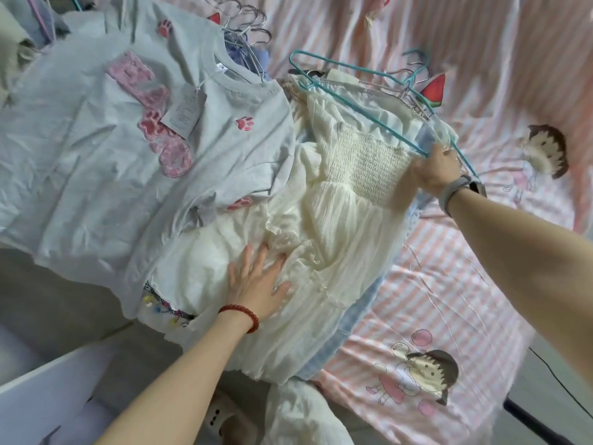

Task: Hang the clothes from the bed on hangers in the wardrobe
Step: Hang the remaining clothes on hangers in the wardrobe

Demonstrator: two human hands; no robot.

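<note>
A cream dress (337,216) with a smocked top lies spread across the bed. My left hand (256,281) presses flat on its skirt with straight fingers. My right hand (438,170) grips the teal wire hanger (362,97) together with the edge of the smocked top. The hanger lies over the dress's upper part, its hook pointing up-left. A grey t-shirt (134,139) with pink paw patches and a paper tag lies to the left, partly overlapping the dress.
Several metal hangers (247,24) are piled at the top, more hangers (414,78) near the dress's top. The pink striped bedsheet (449,300) with cartoon prints covers the right side. A light blue garment (369,303) lies under the dress. A white board (48,387) is bottom left.
</note>
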